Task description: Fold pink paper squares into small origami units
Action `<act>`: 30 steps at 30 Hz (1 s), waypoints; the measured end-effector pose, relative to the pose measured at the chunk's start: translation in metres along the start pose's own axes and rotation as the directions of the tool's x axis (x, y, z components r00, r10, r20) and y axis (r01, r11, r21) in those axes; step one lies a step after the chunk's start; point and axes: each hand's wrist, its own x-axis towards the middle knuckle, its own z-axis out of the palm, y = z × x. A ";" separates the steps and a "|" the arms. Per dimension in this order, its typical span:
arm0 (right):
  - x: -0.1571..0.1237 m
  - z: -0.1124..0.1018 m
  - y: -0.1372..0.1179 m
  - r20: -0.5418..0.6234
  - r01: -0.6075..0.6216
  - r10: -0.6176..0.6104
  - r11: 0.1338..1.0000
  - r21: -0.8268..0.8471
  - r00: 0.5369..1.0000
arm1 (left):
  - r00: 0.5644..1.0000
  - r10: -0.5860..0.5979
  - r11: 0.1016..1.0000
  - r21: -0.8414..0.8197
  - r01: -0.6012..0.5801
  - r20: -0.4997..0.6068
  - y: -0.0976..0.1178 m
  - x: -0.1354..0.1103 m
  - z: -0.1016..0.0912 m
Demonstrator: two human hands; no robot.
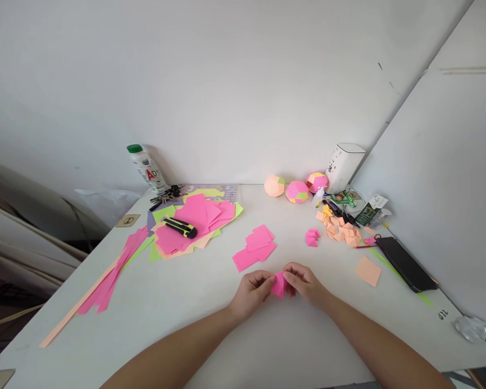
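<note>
Between my two hands, low in the middle of the view, is a folded piece of pink paper (279, 286). My left hand (249, 294) pinches its left side between thumb and fingers. On the other side, my right hand (308, 286) grips the upper right edge, its fingertips partly hidden behind the paper. Several flat pink paper pieces (257, 246) lie overlapping just beyond my left hand. Past my right hand sit a few small folded pink paper units (312, 237), near a heap of folded peach paper units (342, 231).
On the left, a yellow-black utility knife (180, 227) rests on stacked coloured paper (202, 213), with long paper strips (113, 270) nearby. Along the wall stand a bottle (146, 167), several paper balls (297, 192) and a white container (344, 167). A black case (406, 265) and peach sheet (368, 271) lie right.
</note>
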 end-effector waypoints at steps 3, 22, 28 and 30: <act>0.001 -0.001 0.001 -0.009 0.012 -0.012 0.999 0.048 1.000 | 1.000 -0.010 0.997 -0.077 0.009 -0.017 -0.002 0.002 0.001; 0.006 -0.003 0.017 -0.088 0.053 -0.048 0.997 0.057 0.995 | 1.000 0.012 0.990 -0.142 -0.015 -0.024 -0.005 0.002 0.000; 0.006 -0.003 0.017 -0.056 0.056 -0.054 0.998 0.041 0.997 | 0.999 -0.004 0.982 -0.188 -0.006 -0.050 -0.007 0.005 0.000; 0.006 -0.003 0.017 -0.047 0.053 -0.052 0.998 0.037 0.998 | 0.999 0.010 0.977 -0.211 -0.019 -0.043 -0.007 0.005 0.000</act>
